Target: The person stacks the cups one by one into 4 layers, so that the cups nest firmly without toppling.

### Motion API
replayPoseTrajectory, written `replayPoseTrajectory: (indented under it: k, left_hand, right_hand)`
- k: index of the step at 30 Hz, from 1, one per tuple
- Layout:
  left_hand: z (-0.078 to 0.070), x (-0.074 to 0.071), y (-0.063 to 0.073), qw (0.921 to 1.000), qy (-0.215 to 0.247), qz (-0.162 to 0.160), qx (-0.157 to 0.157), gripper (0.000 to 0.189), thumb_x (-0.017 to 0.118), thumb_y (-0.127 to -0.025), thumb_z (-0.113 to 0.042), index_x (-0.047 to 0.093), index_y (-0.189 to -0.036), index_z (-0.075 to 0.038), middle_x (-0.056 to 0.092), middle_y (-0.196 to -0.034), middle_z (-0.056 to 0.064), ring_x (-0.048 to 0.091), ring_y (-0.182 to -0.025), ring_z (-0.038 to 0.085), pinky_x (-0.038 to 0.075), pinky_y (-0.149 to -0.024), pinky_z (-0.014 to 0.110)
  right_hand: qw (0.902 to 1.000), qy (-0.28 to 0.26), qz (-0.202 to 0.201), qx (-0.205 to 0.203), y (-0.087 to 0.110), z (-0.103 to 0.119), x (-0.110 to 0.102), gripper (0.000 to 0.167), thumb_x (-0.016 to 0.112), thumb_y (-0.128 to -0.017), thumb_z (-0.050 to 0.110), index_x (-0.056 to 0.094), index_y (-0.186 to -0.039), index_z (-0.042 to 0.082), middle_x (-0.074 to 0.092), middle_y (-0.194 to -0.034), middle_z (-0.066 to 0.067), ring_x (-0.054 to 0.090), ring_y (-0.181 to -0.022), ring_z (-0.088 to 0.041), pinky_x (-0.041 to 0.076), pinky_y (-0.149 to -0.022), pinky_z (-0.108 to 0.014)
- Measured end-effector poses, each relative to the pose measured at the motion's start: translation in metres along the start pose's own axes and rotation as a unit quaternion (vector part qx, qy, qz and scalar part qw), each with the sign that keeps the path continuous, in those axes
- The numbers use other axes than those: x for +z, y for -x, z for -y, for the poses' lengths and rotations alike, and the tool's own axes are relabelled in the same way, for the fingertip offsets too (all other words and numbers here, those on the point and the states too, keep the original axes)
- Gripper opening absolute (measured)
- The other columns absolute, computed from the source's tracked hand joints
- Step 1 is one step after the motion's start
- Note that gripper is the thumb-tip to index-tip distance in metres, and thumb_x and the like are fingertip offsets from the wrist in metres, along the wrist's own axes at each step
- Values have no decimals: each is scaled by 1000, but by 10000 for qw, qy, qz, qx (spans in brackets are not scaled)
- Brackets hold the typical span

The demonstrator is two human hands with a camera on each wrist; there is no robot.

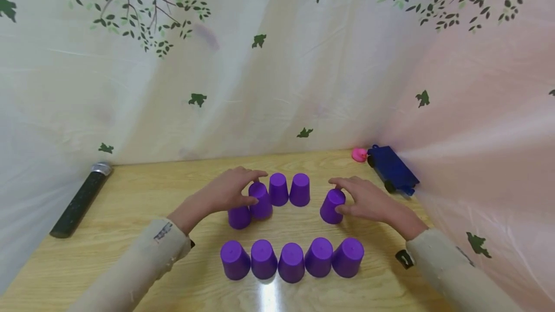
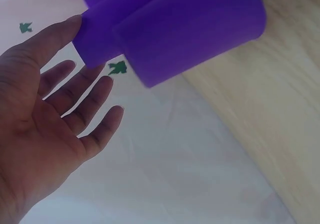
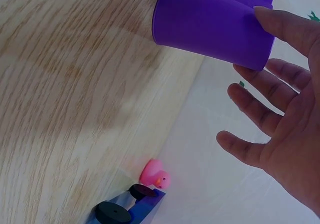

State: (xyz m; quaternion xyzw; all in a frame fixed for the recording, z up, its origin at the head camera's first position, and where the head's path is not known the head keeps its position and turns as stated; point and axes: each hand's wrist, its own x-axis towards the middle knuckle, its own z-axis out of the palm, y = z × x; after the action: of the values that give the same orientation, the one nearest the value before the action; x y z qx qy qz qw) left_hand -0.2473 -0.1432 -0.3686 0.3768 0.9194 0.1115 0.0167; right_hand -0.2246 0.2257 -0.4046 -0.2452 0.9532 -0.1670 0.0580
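At the back of the group, my left hand pinches an upside-down purple cup near its top, thumb on the near side and forefinger over the far side. Another cup stands left of it, partly behind the hand, and fills much of the left wrist view. My right hand holds a separate purple cup by its upper end; in the right wrist view the thumb lies on this cup and the other fingers spread behind. Between the hands stand two more cups, a left one and a right one.
A curved front row of several upturned purple cups stands nearer me. A black microphone lies far left on the wooden table. A pink toy duck and a blue toy cart are back right. Leaf-printed curtains hang behind.
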Motion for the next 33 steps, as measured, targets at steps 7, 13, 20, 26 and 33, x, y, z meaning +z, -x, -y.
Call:
replayPoseTrajectory:
  k: [7,13,20,26,33]
  left_hand:
    - [11,-11,-5,9998,162,-110,-12,66,78,-87,-24,51,-144,-6,70,-115,8,64,-111,29,53,-95,46]
    - [23,-12,-11,9992,215,83,-314,65,77,-88,-24,50,-145,-6,69,-119,11,64,-113,30,53,-96,46]
    - [32,-2,-16,9975,258,362,-548,62,75,-90,-24,50,-144,-7,67,-125,12,61,-117,31,52,-98,47]
    - [33,1,-18,9969,270,424,-606,61,76,-90,-24,52,-143,-8,66,-125,11,61,-116,30,52,-97,47]
    - [36,6,-19,9971,265,425,-579,60,76,-89,-23,53,-143,-7,66,-127,11,60,-119,32,51,-99,48]
  right_hand:
    - [9999,-21,39,115,-9,-2,-1,71,76,-86,29,46,-147,10,67,-127,-11,58,-120,-35,49,-98,-57]
    - [9997,-37,31,233,-15,-3,-1,73,76,-86,29,44,-149,10,66,-129,-12,57,-123,-37,49,-100,-58]
    - [9997,-45,-75,207,-20,-1,-3,74,75,-86,29,43,-150,11,66,-129,-12,58,-121,-36,50,-99,-56]
    - [9997,-110,-117,179,-24,-3,-4,74,74,-86,29,42,-150,11,66,-127,-12,58,-120,-34,50,-98,-54]
    - [9997,-77,-114,216,-30,-2,-4,75,75,-87,30,41,-151,11,67,-127,-13,58,-119,-35,51,-98,-54]
